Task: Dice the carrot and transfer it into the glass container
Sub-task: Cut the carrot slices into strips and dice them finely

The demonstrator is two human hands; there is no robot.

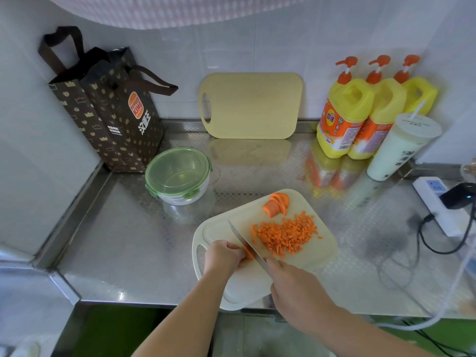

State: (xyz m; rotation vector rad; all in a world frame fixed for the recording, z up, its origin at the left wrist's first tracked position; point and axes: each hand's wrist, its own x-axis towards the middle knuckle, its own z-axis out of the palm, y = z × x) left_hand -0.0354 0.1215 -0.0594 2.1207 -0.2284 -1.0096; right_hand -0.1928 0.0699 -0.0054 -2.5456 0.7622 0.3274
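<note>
carrot piece [248,253] under left hand [222,256] fingertips | knife [246,242] in right hand [296,287]

Paper bag [110,112], spare board [251,105], detergent bottles [346,109] and cup [401,148] stand along the wall.

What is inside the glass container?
Through its closed green lid, the glass container looks empty; nothing shows inside. The tinted lid blurs the bottom, so small bits cannot be ruled out.
</note>
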